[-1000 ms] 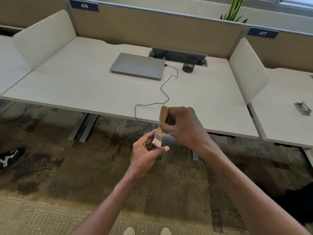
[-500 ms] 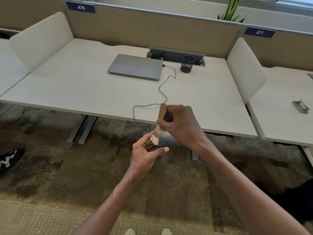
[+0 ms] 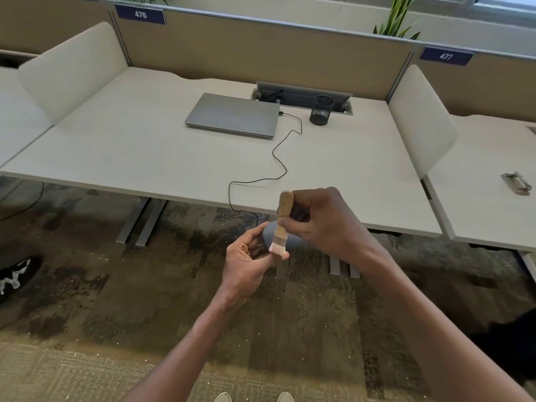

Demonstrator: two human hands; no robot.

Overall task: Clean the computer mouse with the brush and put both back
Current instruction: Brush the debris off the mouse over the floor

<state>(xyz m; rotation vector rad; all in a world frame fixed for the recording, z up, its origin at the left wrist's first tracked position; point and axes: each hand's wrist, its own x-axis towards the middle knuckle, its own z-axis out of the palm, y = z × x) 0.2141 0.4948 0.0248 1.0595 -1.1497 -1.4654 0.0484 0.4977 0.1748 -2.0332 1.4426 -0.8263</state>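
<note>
My left hand holds the grey computer mouse in the air in front of the desk edge, and my fingers hide most of it. Its black cable runs across the desk to the laptop. My right hand grips the wooden handle of a small brush, held nearly upright. The pale bristles point down and touch the mouse next to my left thumb.
On the pale desk lie a shut grey laptop and a black mesh pen cup near the back. White side dividers flank the desk. A small metal object sits on the neighbouring desk at right. Carpet lies below my hands.
The brush has shifted slightly right and down over the mouse. Both hands keep their grips and stay in about the same place.
</note>
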